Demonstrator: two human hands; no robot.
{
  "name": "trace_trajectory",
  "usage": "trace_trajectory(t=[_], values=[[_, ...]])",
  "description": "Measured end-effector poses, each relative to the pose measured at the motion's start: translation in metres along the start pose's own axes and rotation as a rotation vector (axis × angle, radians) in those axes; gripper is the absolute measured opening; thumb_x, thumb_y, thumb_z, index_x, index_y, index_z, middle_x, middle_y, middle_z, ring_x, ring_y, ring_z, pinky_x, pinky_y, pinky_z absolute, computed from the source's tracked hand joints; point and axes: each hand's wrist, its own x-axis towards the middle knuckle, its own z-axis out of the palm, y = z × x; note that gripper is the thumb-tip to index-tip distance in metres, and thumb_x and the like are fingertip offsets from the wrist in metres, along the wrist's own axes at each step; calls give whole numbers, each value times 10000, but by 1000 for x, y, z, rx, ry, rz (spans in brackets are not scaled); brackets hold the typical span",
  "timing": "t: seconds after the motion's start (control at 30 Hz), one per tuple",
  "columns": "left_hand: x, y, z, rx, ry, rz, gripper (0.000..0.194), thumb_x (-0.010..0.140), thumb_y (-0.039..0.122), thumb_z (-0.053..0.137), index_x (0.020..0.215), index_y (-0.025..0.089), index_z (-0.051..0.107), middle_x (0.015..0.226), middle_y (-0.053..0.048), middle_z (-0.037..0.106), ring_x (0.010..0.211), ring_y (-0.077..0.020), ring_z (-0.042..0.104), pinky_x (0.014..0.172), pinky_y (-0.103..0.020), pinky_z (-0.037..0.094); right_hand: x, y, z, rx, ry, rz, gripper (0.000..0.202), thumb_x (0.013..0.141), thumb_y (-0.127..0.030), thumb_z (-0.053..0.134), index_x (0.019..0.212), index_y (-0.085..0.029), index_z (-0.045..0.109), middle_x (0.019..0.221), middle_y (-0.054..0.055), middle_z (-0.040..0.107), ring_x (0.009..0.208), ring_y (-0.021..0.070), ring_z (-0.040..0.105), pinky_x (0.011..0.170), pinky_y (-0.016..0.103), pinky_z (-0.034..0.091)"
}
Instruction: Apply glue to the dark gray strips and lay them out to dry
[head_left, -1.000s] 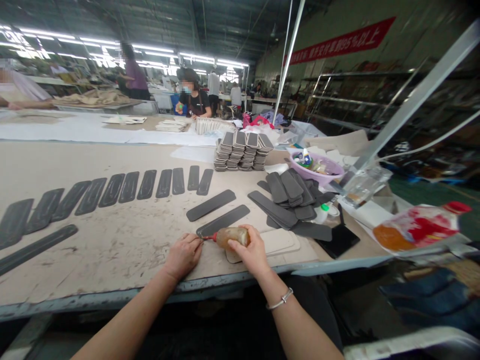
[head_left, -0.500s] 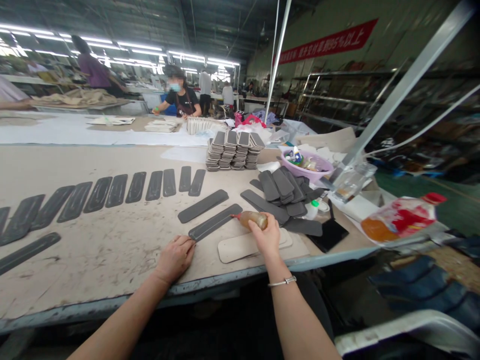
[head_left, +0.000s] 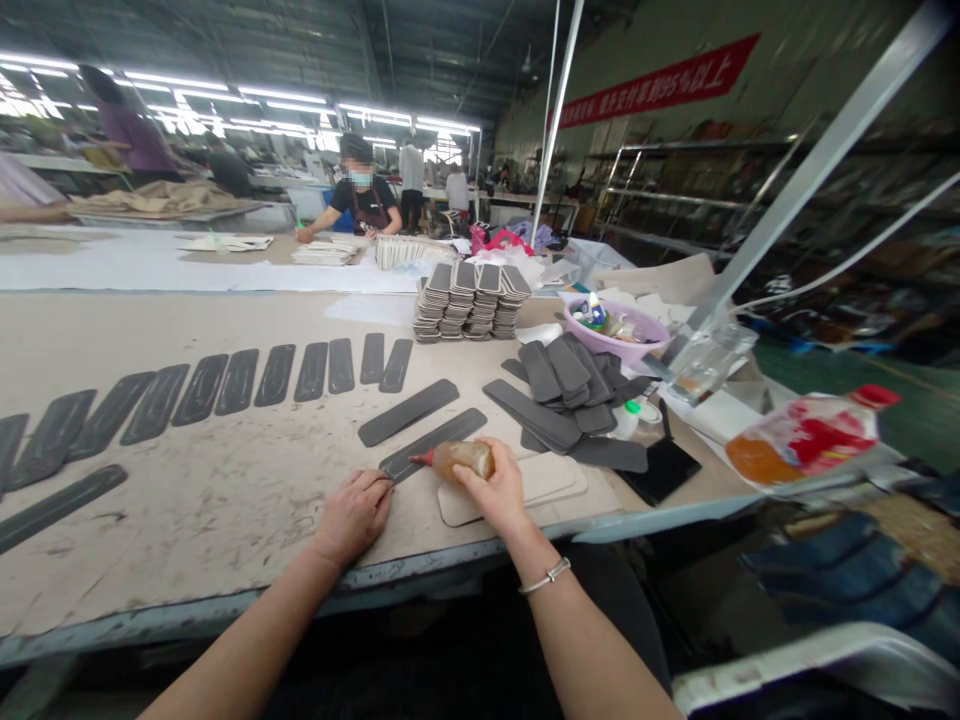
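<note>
My right hand (head_left: 495, 488) is wrapped round a glue bottle (head_left: 463, 461) with amber contents and a red nozzle, tilted left. Its tip is over a dark grey strip (head_left: 435, 444) lying slantwise on the table. My left hand (head_left: 355, 515) rests at the strip's near left end, fingers curled together, thumb hidden; the fingertips press at the strip's end. Another dark strip (head_left: 409, 411) lies just beyond. Pale beige pieces (head_left: 555, 478) lie under and beside my right hand.
Dark strips with shiny lines (head_left: 201, 390) form a row at left. Loose dark pieces (head_left: 562, 375), a purple basin (head_left: 637, 345) and a red-capped bag (head_left: 810, 440) are at right. Stacks (head_left: 469, 305) stand behind. A person (head_left: 364, 195) works across the table.
My right hand has moved left and slightly nearer with the bottle, its nozzle passing along the strip toward my left hand. My left hand has stayed nearly still. The person across has shifted an arm left.
</note>
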Motion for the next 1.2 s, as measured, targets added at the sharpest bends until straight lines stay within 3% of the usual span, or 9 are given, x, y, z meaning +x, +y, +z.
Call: trace_trajectory(t=[0.23, 0.3, 0.43, 0.53, 0.73, 0.9, 1.2], values=[[0, 0, 0, 0, -18, -5, 227, 888, 228, 438, 908, 162, 654, 962, -84, 642, 914, -202, 546, 864, -343, 445, 20, 17, -23, -184, 249, 28, 409, 683, -363, 677, 1035, -192, 558, 982, 68, 567, 953, 236, 521, 861, 371, 427], [0, 0, 0, 8, -23, -11, 230, 892, 236, 434, 908, 160, 650, 955, -82, 642, 906, -201, 544, 859, -338, 445, 20, 18, -27, -139, 245, 59, 415, 686, -382, 676, 1037, -197, 554, 987, 61, 574, 938, 230, 531, 846, 363, 430], [1, 1, -1, 16, -31, -28, 244, 900, 257, 419, 919, 158, 642, 952, -79, 640, 894, -201, 543, 857, -342, 441, 7, 5, -24, 15, 74, 79, 409, 690, -388, 677, 1036, -211, 549, 976, 31, 593, 904, 206, 554, 817, 329, 442], [2, 2, -3, 14, -44, -42, 236, 895, 268, 427, 934, 158, 632, 939, -79, 640, 890, -206, 546, 845, -343, 445, 2, -1, -21, -1, 5, 81, 415, 670, -368, 690, 1032, -214, 557, 971, 24, 599, 897, 203, 557, 820, 324, 439], [5, -1, -1, 1, -31, -35, 267, 903, 277, 420, 946, 164, 658, 957, -72, 650, 887, -201, 557, 854, -341, 446, 18, 15, -34, -184, 229, 101, 422, 667, -394, 668, 1030, -206, 564, 967, 58, 578, 914, 233, 541, 841, 366, 427], [6, -5, 4, -9, -18, -25, 285, 902, 280, 419, 912, 162, 678, 956, -73, 651, 892, -200, 554, 845, -331, 458, 32, 28, -41, -189, 390, 142, 451, 670, -404, 672, 1051, -197, 548, 1011, 78, 563, 963, 241, 522, 863, 362, 414], [7, -4, 3, -6, -48, -41, 313, 910, 279, 390, 926, 157, 678, 960, -89, 650, 890, -204, 559, 847, -347, 464, 42, 39, -24, -206, 378, 177, 461, 675, -400, 666, 1060, -182, 540, 996, 97, 545, 925, 251, 532, 856, 378, 408]])
